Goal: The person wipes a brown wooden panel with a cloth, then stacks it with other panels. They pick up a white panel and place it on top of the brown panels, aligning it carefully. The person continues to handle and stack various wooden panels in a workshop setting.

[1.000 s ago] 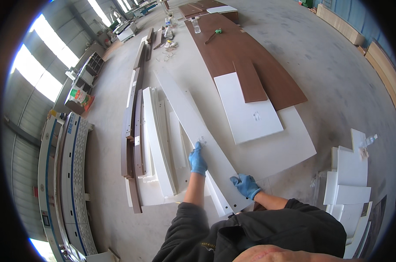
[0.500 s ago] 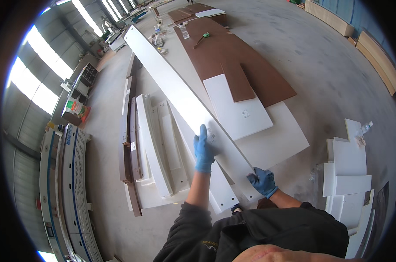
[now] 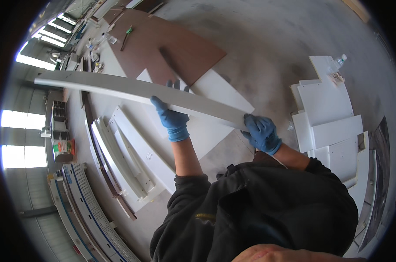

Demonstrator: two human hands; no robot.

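A long, narrow white board (image 3: 106, 86) is raised in both gloved hands, turned partly on edge so its front edge and a shaded face show. Near its middle, my left hand (image 3: 171, 118) is closed round it, thumb on the near edge and fingertips over the far edge. My right hand (image 3: 264, 134) grips the board's right end. Both gloves are blue. Beneath and beyond the board lie a large brown panel (image 3: 172, 46) and white panels (image 3: 224, 92), partly hidden by it.
At the left, long white and brown strips (image 3: 119, 159) lie stacked. Stepped white panels (image 3: 333, 105) with a clear bottle (image 3: 338, 62) occupy the right side. A green-handled tool (image 3: 126, 37) rests on the brown panel. A long machine or rack (image 3: 91, 209) stands at lower left.
The board has swung so its far end points left, and has tilted from flat toward its edge. My view has turned right. Both hands still grip the board.
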